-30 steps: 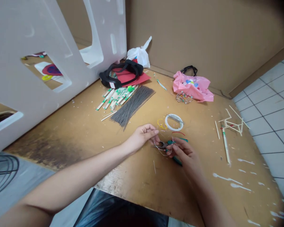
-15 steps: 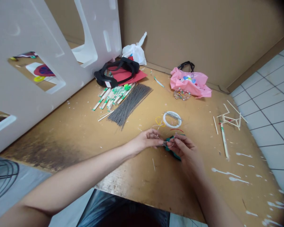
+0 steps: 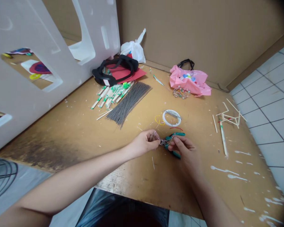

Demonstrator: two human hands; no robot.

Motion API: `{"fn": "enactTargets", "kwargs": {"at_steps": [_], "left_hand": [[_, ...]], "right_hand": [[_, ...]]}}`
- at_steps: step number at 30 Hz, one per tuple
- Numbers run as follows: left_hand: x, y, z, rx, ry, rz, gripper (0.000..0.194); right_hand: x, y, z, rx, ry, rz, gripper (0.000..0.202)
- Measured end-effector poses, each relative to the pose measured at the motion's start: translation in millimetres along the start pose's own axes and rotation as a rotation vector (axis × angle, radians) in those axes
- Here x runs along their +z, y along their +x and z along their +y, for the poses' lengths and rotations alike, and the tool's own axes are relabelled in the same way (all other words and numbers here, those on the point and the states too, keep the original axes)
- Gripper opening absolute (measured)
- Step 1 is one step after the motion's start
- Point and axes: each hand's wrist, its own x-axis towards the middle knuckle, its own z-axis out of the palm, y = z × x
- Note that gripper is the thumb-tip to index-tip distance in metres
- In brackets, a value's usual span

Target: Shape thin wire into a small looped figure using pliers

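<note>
My left hand [image 3: 147, 142] and my right hand [image 3: 183, 148] are close together over the middle of the table. Thin bent wire [image 3: 168, 140] runs between them, pinched by the fingertips of each hand. Its exact shape is too fine to make out. Behind and below the wire lies a pair of pliers with teal handles [image 3: 179, 134], partly covered by my right hand. A white ring [image 3: 172, 118] with short grey wires across it lies just beyond, beside a curled yellow wire [image 3: 159, 120] and a short red piece [image 3: 176, 128].
A bundle of grey wires [image 3: 130, 102] lies left of centre, near wrapped chopsticks [image 3: 111, 94] and a black headband-like device [image 3: 104, 78]. A pink bag [image 3: 198, 82] stands at the back. A frame of thin sticks [image 3: 230, 119] lies right. A white plastic panel [image 3: 68, 69] borders the left.
My hands have drawn slightly apart, and more of the pliers shows between them. The wire is still held in both hands. The view has shifted a little.
</note>
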Motion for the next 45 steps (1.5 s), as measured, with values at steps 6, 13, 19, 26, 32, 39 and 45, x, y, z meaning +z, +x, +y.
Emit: {"fn": "enactTargets", "kwargs": {"at_steps": [6, 13, 19, 26, 32, 39, 45], "left_hand": [[-0.9, 0, 0, -0.014, 0.046, -0.006, 0.019], [-7.0, 2, 0, -0.050, -0.092, -0.115, 0.027], [-14.3, 3, 5, -0.036, -0.091, -0.050, 0.030], [-21.3, 3, 12, -0.014, -0.090, -0.019, 0.030], [-13.0, 5, 2, -0.037, -0.165, -0.069, 0.040], [-8.9, 5, -2, 0.012, -0.229, 0.030, 0.032], [-7.3, 5, 1, 0.076, -0.190, 0.133, 0.029]], "right_hand": [[0, -4, -7, -0.052, -0.135, 0.017, 0.024], [-5, 2, -5, 0.002, -0.047, -0.022, 0.022], [-11, 8, -4, -0.062, -0.090, 0.006, 0.020], [-10, 9, -5, -0.034, -0.102, 0.011, 0.023], [-7, 8, -3, 0.037, -0.049, -0.027, 0.025], [-3, 6, 0, 0.056, -0.017, -0.071, 0.025], [1, 6, -3, 0.088, -0.039, -0.052, 0.026]]}}
